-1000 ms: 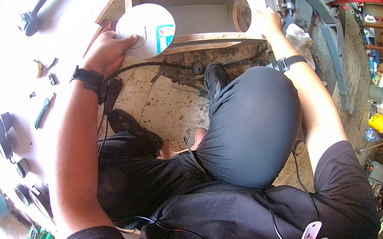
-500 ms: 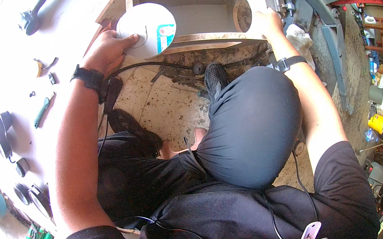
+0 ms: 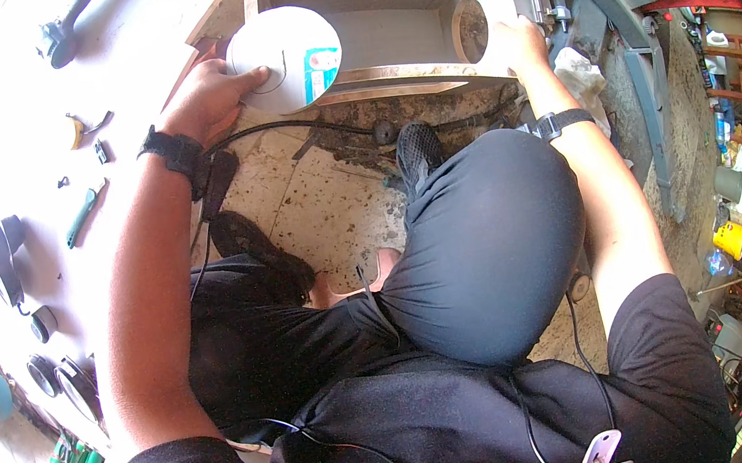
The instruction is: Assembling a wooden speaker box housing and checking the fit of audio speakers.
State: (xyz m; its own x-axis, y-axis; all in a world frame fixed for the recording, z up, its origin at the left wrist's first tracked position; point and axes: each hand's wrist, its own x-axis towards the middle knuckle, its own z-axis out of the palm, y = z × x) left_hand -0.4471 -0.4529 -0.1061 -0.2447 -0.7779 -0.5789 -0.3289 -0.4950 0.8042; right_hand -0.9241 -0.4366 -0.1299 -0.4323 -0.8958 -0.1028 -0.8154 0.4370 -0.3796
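My left hand (image 3: pixel 210 99) grips a white round disc (image 3: pixel 286 45) by its left edge, thumb on top. The disc has a blue-and-white label and a thin curved dark line on its face. It covers part of the left end of an open white box (image 3: pixel 414 18) with raw wooden edges. In the box's right end is a round hole (image 3: pixel 469 31). Just right of that hole, my right hand (image 3: pixel 521 46) is closed on the box's end panel, its fingertips partly hidden.
A black cable (image 3: pixel 304 123) runs along the box's near side, above my shoes. Left on the pale surface lie a green-handled tool (image 3: pixel 84 216) and several round black parts (image 3: pixel 6 261). A grey and red metal frame (image 3: pixel 643 39) stands right of the box, beside a white cloth (image 3: pixel 579 79).
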